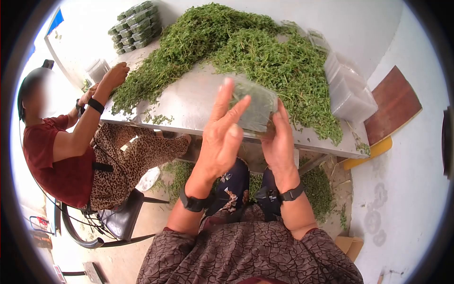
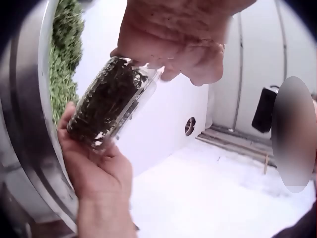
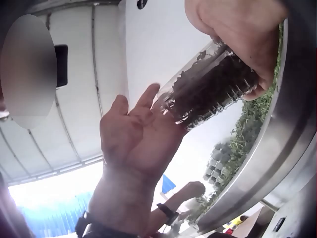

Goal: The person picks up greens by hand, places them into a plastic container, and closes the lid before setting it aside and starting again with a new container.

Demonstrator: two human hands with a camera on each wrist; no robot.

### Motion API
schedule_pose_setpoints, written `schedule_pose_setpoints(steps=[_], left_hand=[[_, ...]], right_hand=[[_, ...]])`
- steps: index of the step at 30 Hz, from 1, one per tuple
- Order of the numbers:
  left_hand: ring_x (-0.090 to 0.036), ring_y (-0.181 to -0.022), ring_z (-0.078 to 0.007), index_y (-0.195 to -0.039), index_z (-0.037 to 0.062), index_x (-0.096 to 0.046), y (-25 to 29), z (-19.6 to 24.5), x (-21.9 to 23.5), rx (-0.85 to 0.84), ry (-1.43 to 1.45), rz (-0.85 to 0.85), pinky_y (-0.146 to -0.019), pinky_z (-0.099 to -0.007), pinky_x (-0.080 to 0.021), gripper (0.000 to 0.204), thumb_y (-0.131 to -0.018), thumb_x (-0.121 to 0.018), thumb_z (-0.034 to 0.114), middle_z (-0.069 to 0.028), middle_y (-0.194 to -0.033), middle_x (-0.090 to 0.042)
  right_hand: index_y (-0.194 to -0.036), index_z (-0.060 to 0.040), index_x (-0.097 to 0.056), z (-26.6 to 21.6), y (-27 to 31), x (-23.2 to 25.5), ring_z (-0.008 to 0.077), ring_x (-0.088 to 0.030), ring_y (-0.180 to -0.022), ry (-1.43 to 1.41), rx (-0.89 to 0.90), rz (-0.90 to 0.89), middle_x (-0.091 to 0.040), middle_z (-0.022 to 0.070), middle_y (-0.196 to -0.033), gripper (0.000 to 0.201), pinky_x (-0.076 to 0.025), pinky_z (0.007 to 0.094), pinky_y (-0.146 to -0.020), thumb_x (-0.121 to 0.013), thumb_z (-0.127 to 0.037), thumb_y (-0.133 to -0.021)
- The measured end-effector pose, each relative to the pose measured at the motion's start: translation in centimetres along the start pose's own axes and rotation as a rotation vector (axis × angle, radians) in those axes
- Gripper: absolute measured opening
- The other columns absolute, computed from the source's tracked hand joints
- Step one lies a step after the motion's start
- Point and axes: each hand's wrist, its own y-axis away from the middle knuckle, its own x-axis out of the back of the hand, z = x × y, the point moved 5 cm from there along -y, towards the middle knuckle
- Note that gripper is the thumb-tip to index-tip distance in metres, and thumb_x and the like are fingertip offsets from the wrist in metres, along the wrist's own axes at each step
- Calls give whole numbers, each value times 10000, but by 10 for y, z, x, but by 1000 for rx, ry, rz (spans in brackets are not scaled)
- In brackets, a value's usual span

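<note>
A clear plastic clamshell box [image 1: 257,110] packed with green leaves hangs tilted above the front edge of the metal table. My right hand [image 1: 279,149] grips its right end, thumb on one side and fingers on the other. At the opposite end, my left hand [image 1: 220,144] has its fingers mostly straight and spread, touching the box. From the left wrist view, dark greens show through the ribbed wall of the box [image 2: 106,101]. The right wrist view shows the left palm [image 3: 143,134] against the box end. Behind the box lies a big heap of leafy stems [image 1: 265,52].
Filled boxes [image 1: 135,28] are stacked at the back left, and empty clear containers [image 1: 347,87] at the right. A brown board [image 1: 395,106] leans by the wall. Another person [image 1: 61,142] sits at the left, hands at the heap. More greens [image 1: 317,189] lie under the table [image 1: 189,90].
</note>
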Motion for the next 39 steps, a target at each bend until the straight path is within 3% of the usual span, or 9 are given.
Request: schedule_pose_setpoints(steps=[7,9,12,19,25,28,29,32,39], left_hand=[[-141,-1411,-369,-1485,25,-58,9,-18,-11,161,460,183,-1127,-476,-182,939,-863,-562,514,-209,-1536,-86],[-283,-1348,-341,-1479,7,-40,12,-10,-32,208,726,171,-1096,-443,-255,985,-834,-671,404,-249,-1473,-219],[-382,-1271,-290,-1475,7,-64,11,-19,-32,180,509,262,-1057,-403,-313,905,-867,-653,330,-224,-1411,-311],[-396,-1227,-214,-1457,37,-206,13,-43,-7,308,717,425,-1012,-334,-352,675,-865,-527,71,-151,-1383,-352],[-364,-1268,-216,-1455,48,-242,13,-36,12,217,476,440,-1059,-350,-294,598,-904,-438,175,-144,-1437,-334],[-334,-1323,-237,-1455,36,-238,7,-35,-4,120,486,265,-1101,-378,-226,600,-948,-407,309,-166,-1432,-360],[-334,-1323,-237,-1455,36,-238,8,-38,-3,119,488,269,-1101,-378,-226,600,-948,-407,309,-166,-1432,-360],[-329,-1327,-249,-1451,35,-252,9,-37,4,86,380,261,-1107,-387,-203,665,-961,-358,472,-160,-1420,-378],[-357,-1298,-240,-1433,50,-301,9,-42,5,167,397,237,-1095,-367,-220,651,-969,-321,506,-133,-1411,-405]], right_hand=[[-1383,-60,-378,-3,-4,7,229,-445,-1245,-215,64,-14,-475,75,-1355,443,-336,418,-1059,-362,-242,-980],[-1402,-74,-347,-1,-2,-1,229,-441,-1249,-187,101,-86,-459,77,-1368,462,-341,415,-1056,-364,-262,-981],[-1440,-88,-265,5,6,-11,228,-421,-1269,-65,52,-130,-421,70,-1393,537,-343,425,-1054,-399,-317,-973],[-1372,-17,-347,-4,1,17,227,-410,-1257,175,115,-65,-428,107,-1363,558,-291,392,-1081,-470,-377,-964],[-1412,-10,-276,-35,0,16,284,-346,-1326,299,337,-1,-339,195,-1438,653,-241,392,-1115,-410,-459,-957],[-1451,-14,-261,-20,19,-8,238,-439,-1193,776,164,-189,-440,153,-1345,677,-316,348,-1033,-331,-498,-983],[-1467,-21,-231,1,17,14,238,-424,-1219,857,286,-269,-420,144,-1374,699,-315,337,-1035,-320,-515,-981],[-1472,-25,-212,-4,19,4,235,-382,-1262,808,262,-293,-369,141,-1412,687,-300,338,-1053,-344,-487,-981],[-1485,-37,-156,-20,24,-22,226,-258,-1391,659,192,-351,-216,132,-1526,675,-254,343,-1109,-417,-404,-983]])
